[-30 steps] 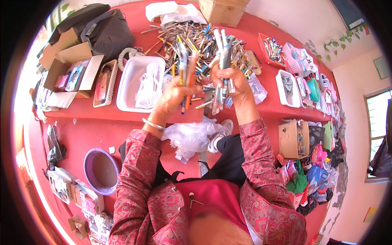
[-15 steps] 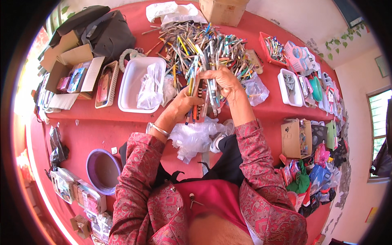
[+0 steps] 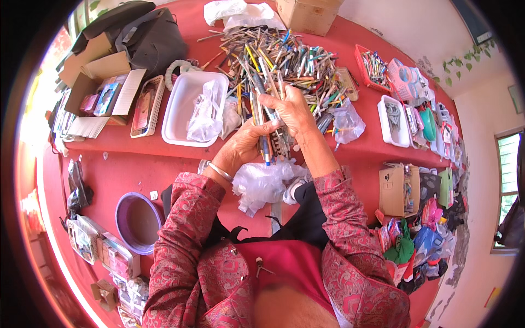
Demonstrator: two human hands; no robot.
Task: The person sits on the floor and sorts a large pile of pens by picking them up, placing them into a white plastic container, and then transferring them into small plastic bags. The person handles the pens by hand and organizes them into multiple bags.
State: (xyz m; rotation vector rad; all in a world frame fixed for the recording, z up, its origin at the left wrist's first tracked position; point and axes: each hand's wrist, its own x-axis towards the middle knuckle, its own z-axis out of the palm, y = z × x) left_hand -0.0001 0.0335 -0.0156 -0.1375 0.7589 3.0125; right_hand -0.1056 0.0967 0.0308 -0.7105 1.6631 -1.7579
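Both hands have come together since a second ago, when each gripped its own cluster; one bundle of pens now sits between them. Left hand wraps the lower part, thumb across the front; right hand curls round higher up. Handling (judged): light as a lot, each barrel stiff, surfaces smooth and probably slippery, so pens may slide past one another under a loose grip; thin plastic could crack if bent. Best hold: encircle the middle, thumb over. Just beyond the hands: loose pile of pens on the red counter. Left of them: white tub. Right: clear bag. Nearer, below the hands: crumpled plastic.
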